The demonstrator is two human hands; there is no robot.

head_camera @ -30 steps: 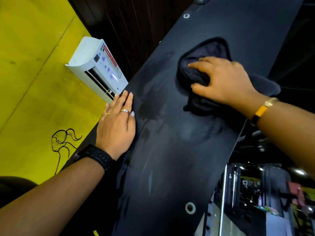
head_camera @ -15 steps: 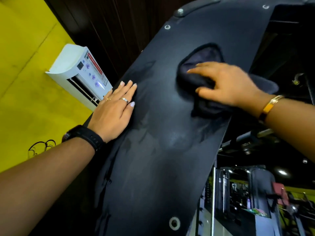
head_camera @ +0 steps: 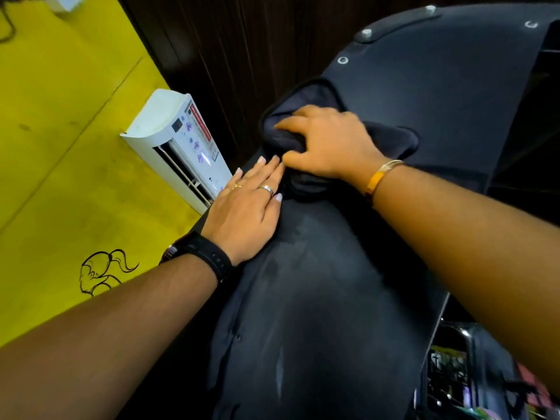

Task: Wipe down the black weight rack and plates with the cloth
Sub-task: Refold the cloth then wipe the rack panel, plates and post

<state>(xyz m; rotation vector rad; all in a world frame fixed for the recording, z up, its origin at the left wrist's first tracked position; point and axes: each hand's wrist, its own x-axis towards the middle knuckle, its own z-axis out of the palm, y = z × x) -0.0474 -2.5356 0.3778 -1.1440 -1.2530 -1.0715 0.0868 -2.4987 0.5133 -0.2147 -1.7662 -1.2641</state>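
Observation:
A wide black panel of the weight rack (head_camera: 327, 313) fills the middle of the view, streaked with damp marks. My right hand (head_camera: 330, 144) presses a dark cloth (head_camera: 306, 98) against the panel's left edge, fingers and thumb bunching the cloth. My left hand (head_camera: 247, 207) lies flat on the panel just below it, fingers straight and together, fingertips touching the cloth. Part of the cloth is hidden under my right hand. No weight plates are in view.
A white air conditioner (head_camera: 178, 140) hangs on the yellow wall (head_camera: 60, 131) to the left, close to the panel's edge. Dark wood panelling (head_camera: 230, 56) stands behind. Bolts (head_camera: 366, 33) dot the panel's top. Gym machines (head_camera: 472, 374) show at lower right.
My right hand has slid the cloth left across the panel to its left edge, meeting my left hand's fingertips. The left hand stayed flat on the panel.

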